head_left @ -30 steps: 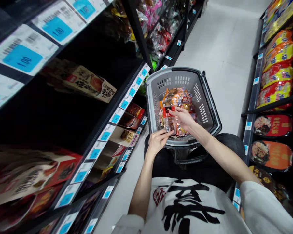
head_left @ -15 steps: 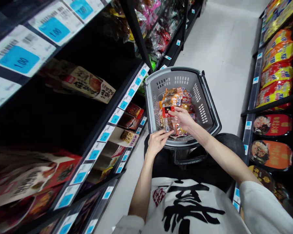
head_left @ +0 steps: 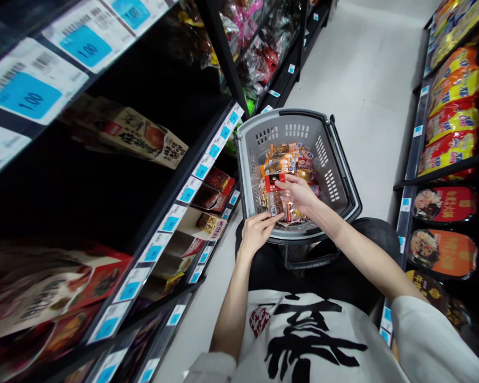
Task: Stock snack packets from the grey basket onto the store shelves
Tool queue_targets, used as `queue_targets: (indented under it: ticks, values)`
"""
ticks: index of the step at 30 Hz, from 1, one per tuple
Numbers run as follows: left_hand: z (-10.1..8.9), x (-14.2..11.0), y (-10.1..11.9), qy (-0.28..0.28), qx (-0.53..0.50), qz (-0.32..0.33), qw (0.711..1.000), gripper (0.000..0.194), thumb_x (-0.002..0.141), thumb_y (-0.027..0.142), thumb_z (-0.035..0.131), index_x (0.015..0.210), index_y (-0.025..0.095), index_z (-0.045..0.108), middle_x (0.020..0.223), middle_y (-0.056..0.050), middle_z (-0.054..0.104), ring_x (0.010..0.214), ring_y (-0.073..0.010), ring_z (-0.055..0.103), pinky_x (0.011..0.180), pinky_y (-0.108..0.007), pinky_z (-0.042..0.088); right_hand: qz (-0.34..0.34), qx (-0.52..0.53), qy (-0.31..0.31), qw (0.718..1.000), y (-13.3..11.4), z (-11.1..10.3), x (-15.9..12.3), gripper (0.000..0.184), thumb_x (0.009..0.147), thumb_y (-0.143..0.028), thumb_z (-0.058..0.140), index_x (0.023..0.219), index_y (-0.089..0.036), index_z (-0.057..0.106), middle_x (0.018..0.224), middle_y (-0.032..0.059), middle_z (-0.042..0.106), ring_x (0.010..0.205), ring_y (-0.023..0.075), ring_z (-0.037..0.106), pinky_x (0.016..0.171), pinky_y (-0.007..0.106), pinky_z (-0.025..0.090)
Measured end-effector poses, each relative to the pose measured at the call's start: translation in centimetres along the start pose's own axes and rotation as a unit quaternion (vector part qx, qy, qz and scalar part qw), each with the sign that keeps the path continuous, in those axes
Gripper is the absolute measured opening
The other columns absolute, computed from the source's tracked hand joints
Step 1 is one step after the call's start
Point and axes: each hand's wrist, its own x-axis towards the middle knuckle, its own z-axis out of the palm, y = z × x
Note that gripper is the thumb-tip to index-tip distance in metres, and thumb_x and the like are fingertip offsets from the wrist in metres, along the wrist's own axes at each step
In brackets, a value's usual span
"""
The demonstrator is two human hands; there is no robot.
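Note:
A grey plastic shopping basket [head_left: 259, 159] with perforated walls stands in front of my knees. Over it, my right hand [head_left: 299, 192] grips the upper right edge of a small snack packet [head_left: 277, 201], clear below with a red top. My left hand [head_left: 259, 227] has its fingers closed at the packet's lower edge, by the basket's near rim. Several small wrapped snacks [head_left: 289, 158] in orange, white and red lie in the basket beneath the packet. The packet's lettering is too small to read.
Black shelves with blue-and-white price tags [head_left: 170, 223] run along the left, holding boxed foods [head_left: 147, 137]. On the right, another shelf holds red-and-yellow bags [head_left: 451, 127] and lidded food trays [head_left: 445, 252]. A pale aisle floor [head_left: 367, 96] stretches ahead, beyond the basket.
The view has shifted very slightly. Both hands and the packet stay in almost the same place.

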Motion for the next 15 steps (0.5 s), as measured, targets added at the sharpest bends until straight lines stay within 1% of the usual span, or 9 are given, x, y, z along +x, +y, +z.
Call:
queue_targets:
  ticks: [4, 9, 15]
  values:
    - [0.02, 0.05, 0.00, 0.012, -0.007, 0.008, 1.000, 0.035, 0.107, 0.017, 0.054, 0.128, 0.027, 0.081, 0.089, -0.002, 0.072, 0.076, -0.0111, 0.067, 0.073, -0.021, 0.054, 0.007, 0.009, 0.004, 1.000, -0.16, 0.17, -0.09, 0.030, 0.068, -0.017, 0.094, 0.080, -0.020, 0.066, 0.076, -0.0040, 0.068, 0.065, 0.0087, 0.053, 0.060, 0.025, 0.038]
    - [0.00, 0.05, 0.01, 0.010, -0.009, 0.005, 1.000, 0.035, 0.107, 0.017, 0.055, 0.128, 0.027, 0.080, 0.089, -0.002, 0.072, 0.077, -0.0107, 0.067, 0.073, -0.021, 0.053, 0.011, 0.027, 0.006, 1.000, -0.23, 0.28, -0.25, 0.029, 0.066, -0.014, 0.093, 0.076, -0.019, 0.066, 0.075, -0.0052, 0.067, 0.062, 0.0059, 0.050, 0.055, 0.022, 0.034]
    - [0.04, -0.02, -0.06, -0.001, -0.001, -0.007, 1.000, 0.035, 0.107, 0.017, 0.054, 0.128, 0.028, 0.081, 0.090, -0.002, 0.073, 0.078, -0.0104, 0.068, 0.074, -0.020, 0.054, 0.004, 0.011, 0.006, 1.000, -0.18, 0.20, -0.21, 0.033, 0.066, -0.018, 0.096, 0.078, -0.020, 0.065, 0.074, -0.0049, 0.068, 0.065, 0.0078, 0.055, 0.059, 0.023, 0.039]
